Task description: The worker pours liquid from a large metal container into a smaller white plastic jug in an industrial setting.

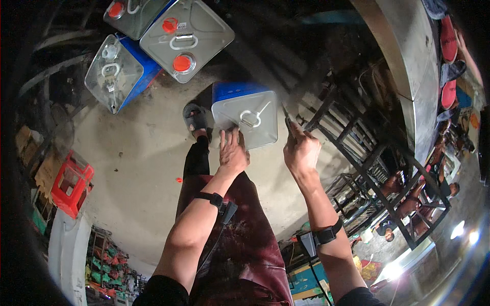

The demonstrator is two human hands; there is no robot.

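Note:
A square metal can (pixel 265 125) with blue sides stands in front of me, its silvery top facing up. On that top is a white carrying handle (pixel 250 120). My left hand (pixel 234 153) lies over the can's near left part with its fingers stretched out and apart, hiding that corner. To the right of the can, my right hand (pixel 302 151) is closed round a slim dark tool (pixel 289 121). The tool's thin end points away from me, beside the can's right edge; its exact kind cannot be made out.
More metal cans (pixel 196 51) with red or clear caps stand at the far left. A dark metal rack (pixel 352 137) lies close on the right, by a pale beam (pixel 403 76). At left sits a red plastic crate (pixel 71 186). My shoe (pixel 195 118) is beside the can.

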